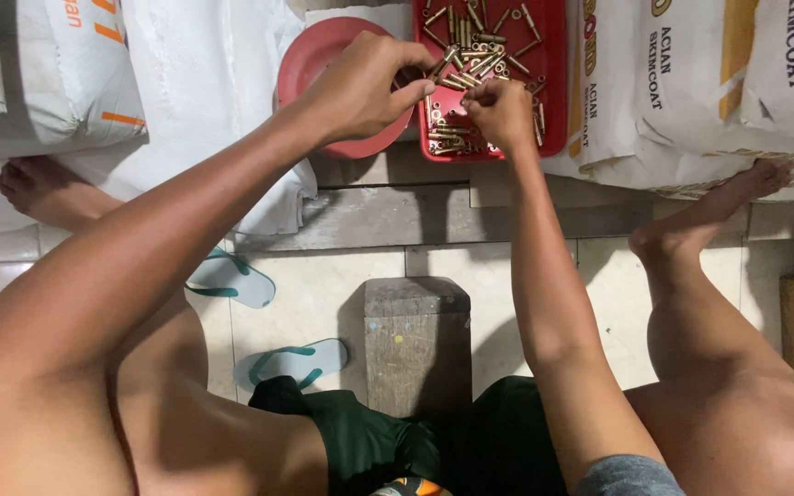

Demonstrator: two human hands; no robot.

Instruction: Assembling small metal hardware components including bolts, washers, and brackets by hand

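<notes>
A red rectangular tray (553, 83) holds several small brass bolts and sleeves (480, 46). My left hand (360, 87) hovers at the tray's left edge, its thumb and fingers pinched on a small brass piece (443, 66). My right hand (500, 115) rests over the tray's lower part, its fingers curled on small brass parts; exactly what it grips is hidden. The two hands almost touch. A round red plate (310, 55) lies left of the tray, partly under my left hand.
Large white sacks (709, 83) flank the tray on the right and the left (57, 83). A wooden stool (415, 344) stands between my knees. Two teal-strapped flip-flops (291, 363) lie on the tiled floor. My bare feet rest at both sides.
</notes>
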